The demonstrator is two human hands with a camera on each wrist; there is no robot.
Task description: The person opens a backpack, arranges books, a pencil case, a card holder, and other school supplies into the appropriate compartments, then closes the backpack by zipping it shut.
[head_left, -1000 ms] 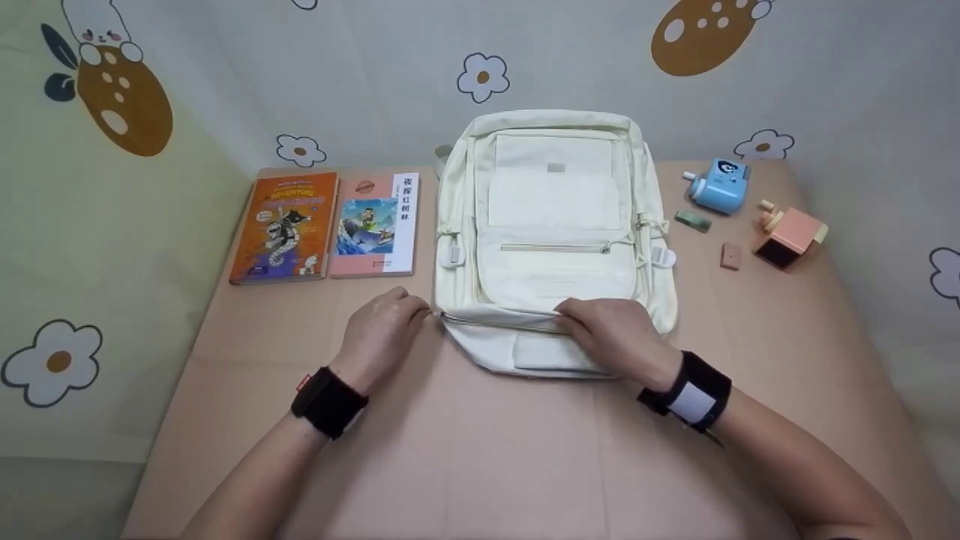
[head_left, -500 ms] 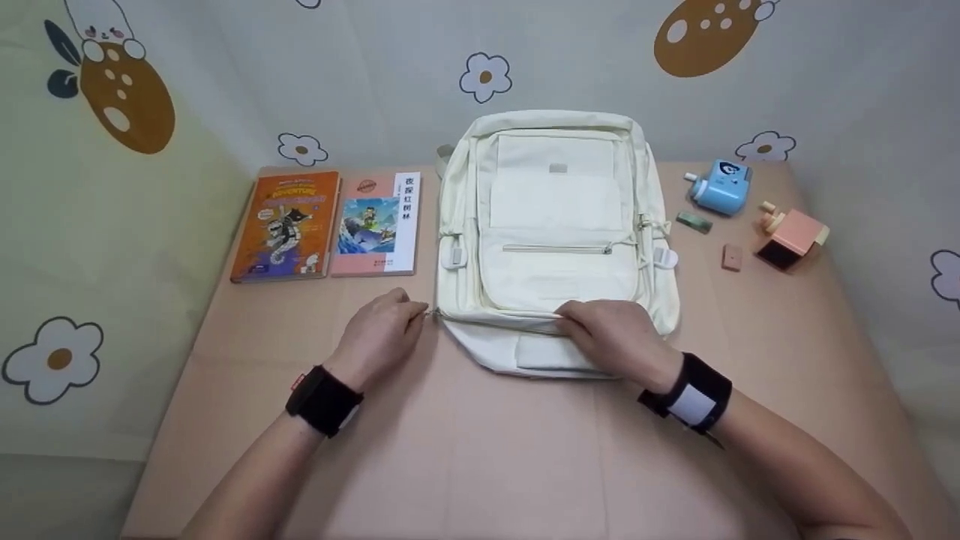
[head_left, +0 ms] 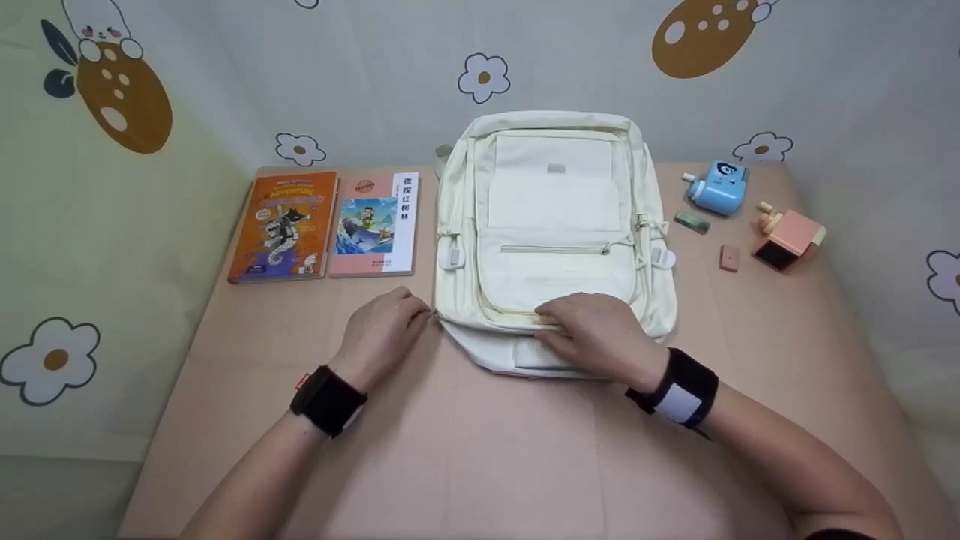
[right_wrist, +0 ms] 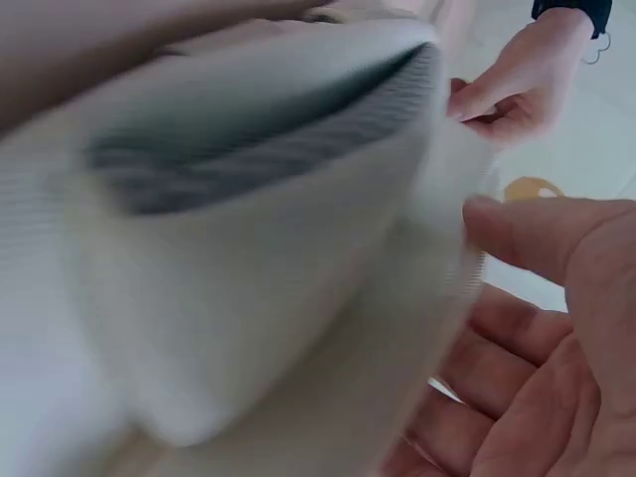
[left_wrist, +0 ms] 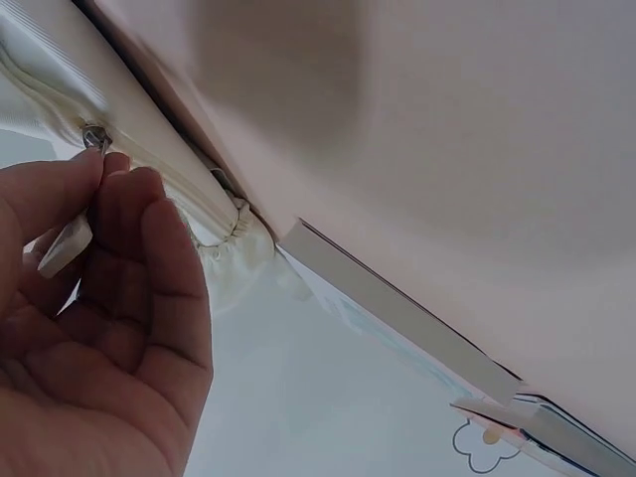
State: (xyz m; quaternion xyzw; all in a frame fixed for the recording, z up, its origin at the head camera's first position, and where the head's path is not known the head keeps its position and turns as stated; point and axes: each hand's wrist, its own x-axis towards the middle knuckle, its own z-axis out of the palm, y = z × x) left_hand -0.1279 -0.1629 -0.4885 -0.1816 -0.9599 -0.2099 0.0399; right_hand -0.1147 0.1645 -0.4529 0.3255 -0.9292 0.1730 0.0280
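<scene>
Left hand (head_left: 381, 334): thumb and fingers pinch the pull tab (left_wrist: 68, 248) of a zip at the near left corner of the backpack (head_left: 555, 202). Right hand (head_left: 600, 330): at the bag's near edge, thumb parted from the fingers about the fabric edge (right_wrist: 477, 266); we see a gap and cannot confirm any pressure on the cloth. Black bands (head_left: 330, 401) on both wrists.

The backpack lies on the worktop (head_left: 510, 465), front side upward, with an orange book (head_left: 283, 225) and a pink-and-white book (head_left: 375, 225) to its left. To its right we note a blue crank-handled device (head_left: 720, 187), a pink device (head_left: 791, 236), a green block (head_left: 691, 222) and a pink block (head_left: 729, 258).

Handling, our estimate: soft cloth, light for its bulk, apt to sag and fold under a pull. We would hold the fabric taut close beside the zip and draw the metal slider (left_wrist: 94, 136) in line with its track; a fingertip pinch suits so small a tab.

Across views: the left wrist camera gives us tab and slider, nearly hidden by fingers in the head view. The right wrist camera shows a blurred grey-lined fold (right_wrist: 288, 149), not legible from above. Only the head view takes in the blocks.
</scene>
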